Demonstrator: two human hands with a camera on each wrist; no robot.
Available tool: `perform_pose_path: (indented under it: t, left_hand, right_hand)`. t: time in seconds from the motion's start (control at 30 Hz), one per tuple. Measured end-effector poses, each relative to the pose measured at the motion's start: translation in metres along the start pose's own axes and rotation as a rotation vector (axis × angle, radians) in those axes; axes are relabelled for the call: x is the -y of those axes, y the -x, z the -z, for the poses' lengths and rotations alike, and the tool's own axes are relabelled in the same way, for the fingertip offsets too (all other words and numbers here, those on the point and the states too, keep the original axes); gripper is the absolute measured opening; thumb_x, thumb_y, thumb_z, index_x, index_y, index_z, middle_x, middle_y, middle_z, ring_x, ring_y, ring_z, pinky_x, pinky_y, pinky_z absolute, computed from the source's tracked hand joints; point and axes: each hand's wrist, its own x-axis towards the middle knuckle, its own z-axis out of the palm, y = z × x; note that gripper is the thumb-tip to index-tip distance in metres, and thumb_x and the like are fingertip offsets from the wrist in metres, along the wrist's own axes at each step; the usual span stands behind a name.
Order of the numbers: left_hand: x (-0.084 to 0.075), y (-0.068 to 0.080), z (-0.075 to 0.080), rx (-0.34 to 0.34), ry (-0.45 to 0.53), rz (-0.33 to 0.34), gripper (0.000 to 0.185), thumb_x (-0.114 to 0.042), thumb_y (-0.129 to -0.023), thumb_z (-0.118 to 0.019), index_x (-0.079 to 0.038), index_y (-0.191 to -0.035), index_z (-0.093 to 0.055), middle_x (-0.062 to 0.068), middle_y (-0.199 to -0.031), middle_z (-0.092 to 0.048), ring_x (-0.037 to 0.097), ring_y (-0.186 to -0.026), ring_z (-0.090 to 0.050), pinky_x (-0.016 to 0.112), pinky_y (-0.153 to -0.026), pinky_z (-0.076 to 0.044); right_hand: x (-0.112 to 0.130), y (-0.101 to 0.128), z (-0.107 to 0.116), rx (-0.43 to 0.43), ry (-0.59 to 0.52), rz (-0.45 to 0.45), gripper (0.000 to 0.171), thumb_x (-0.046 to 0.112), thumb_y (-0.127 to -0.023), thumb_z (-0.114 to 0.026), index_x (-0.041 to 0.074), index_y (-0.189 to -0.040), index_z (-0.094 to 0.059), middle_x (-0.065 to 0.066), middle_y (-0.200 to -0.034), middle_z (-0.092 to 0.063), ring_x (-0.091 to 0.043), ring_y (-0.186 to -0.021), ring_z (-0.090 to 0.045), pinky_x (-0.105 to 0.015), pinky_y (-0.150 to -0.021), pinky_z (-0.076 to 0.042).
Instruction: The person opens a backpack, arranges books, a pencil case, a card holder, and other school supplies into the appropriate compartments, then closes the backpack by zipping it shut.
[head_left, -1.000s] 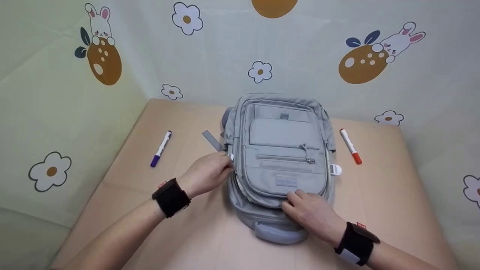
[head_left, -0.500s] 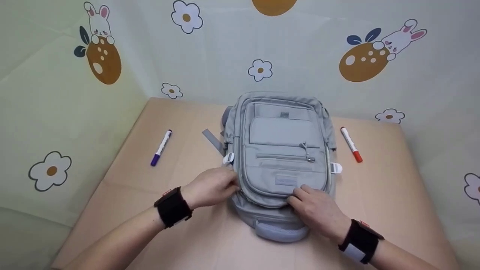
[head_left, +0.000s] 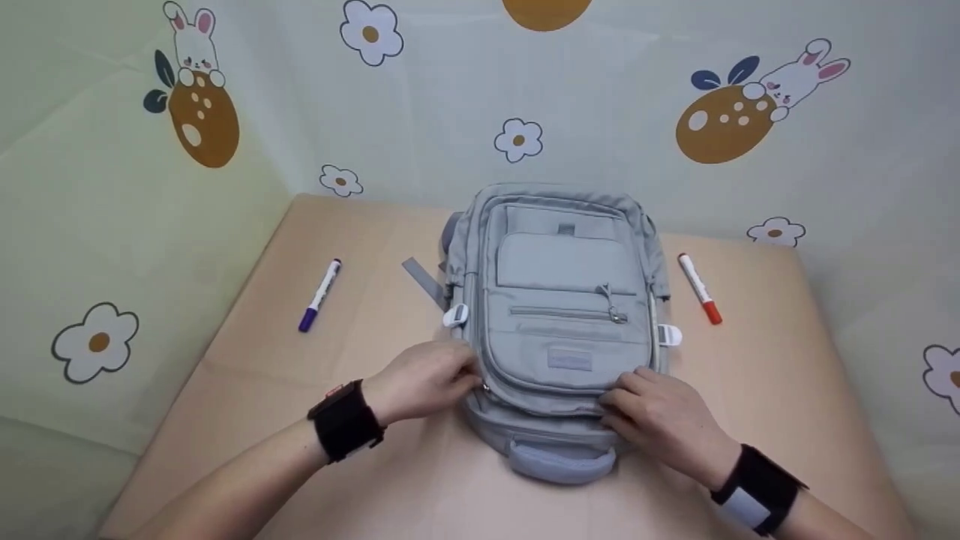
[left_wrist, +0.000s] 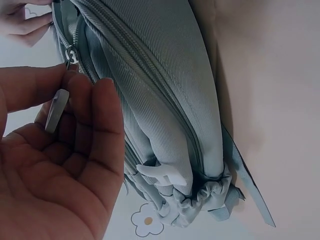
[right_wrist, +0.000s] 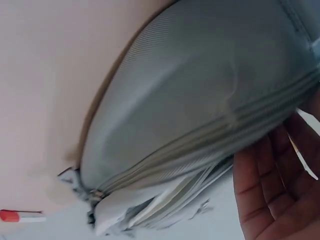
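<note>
A grey backpack (head_left: 570, 262) lies on its back on the table, its top handle (head_left: 561, 461) towards me. At its near left side my left hand (head_left: 427, 381) pinches a zipper pull (left_wrist: 57, 111) between thumb and fingers. In the left wrist view the zipper slider (left_wrist: 73, 55) sits on the track, and the teeth part beyond it. My right hand (head_left: 671, 416) holds the near right edge of the front compartment, fingers curled at the fabric. In the right wrist view the compartment's zipped edge (right_wrist: 200, 142) gapes along the side, with pale lining (right_wrist: 112, 212) showing.
A purple-capped marker (head_left: 320, 295) lies left of the backpack and a red-capped marker (head_left: 700, 289) lies right. White buckles (head_left: 455, 315) stick out at both sides. A loose strap (head_left: 424, 281) extends left. Patterned cloth walls (head_left: 420, 105) stand behind the table (head_left: 360, 240).
My left hand has slid towards me along the backpack's left side with the zipper pull, uncovering the left white buckle. My right hand has shifted right along the near edge.
</note>
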Motion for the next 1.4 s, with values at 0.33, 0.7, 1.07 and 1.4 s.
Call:
perform_pose_path:
  t: [0.33, 0.7, 1.07, 1.4]
  left_hand:
    - [0.001, 0.002, 0.003, 0.007, 0.04, 0.045, 0.004, -0.012, -0.094, -0.07, -0.012, -0.092, -0.067, -0.004, -0.084, -0.062, 0.013, -0.076, -0.058, 0.033, -0.068, -0.052]
    - [-0.006, 0.004, -0.005, 0.04, 0.03, 0.101, 0.008, -0.017, -0.093, -0.072, -0.016, -0.087, -0.067, -0.009, -0.08, -0.06, 0.008, -0.069, -0.053, 0.029, -0.062, -0.047]
    - [-0.035, -0.012, -0.027, 0.031, -0.054, 0.002, 0.006, -0.016, -0.093, -0.07, -0.014, -0.087, -0.071, -0.005, -0.083, -0.066, 0.01, -0.073, -0.061, 0.026, -0.064, -0.051]
    - [-0.051, -0.023, -0.033, 0.065, -0.101, -0.025, 0.007, -0.019, -0.096, -0.067, -0.014, -0.093, -0.071, -0.006, -0.084, -0.066, 0.009, -0.073, -0.061, 0.026, -0.065, -0.052]
  right_hand:
    - [-0.023, 0.019, 0.003, 0.02, 0.036, -0.054, 0.024, 0.013, -0.075, -0.09, 0.018, -0.093, -0.075, 0.007, -0.092, -0.063, -0.013, -0.083, -0.051, -0.03, -0.066, -0.046]
    - [-0.024, 0.024, -0.006, -0.063, 0.034, 0.003, 0.021, 0.006, -0.074, -0.084, 0.016, -0.087, -0.069, 0.008, -0.086, -0.061, -0.014, -0.08, -0.053, -0.032, -0.061, -0.048]
    - [-0.024, 0.024, -0.005, -0.054, 0.043, -0.002, 0.02, 0.008, -0.077, -0.083, 0.017, -0.088, -0.07, 0.007, -0.087, -0.061, -0.013, -0.08, -0.053, -0.029, -0.06, -0.049]
    - [-0.026, 0.024, -0.002, -0.035, 0.008, -0.013, 0.022, 0.008, -0.078, -0.085, 0.017, -0.091, -0.071, 0.007, -0.09, -0.062, -0.013, -0.083, -0.053, -0.03, -0.065, -0.049]
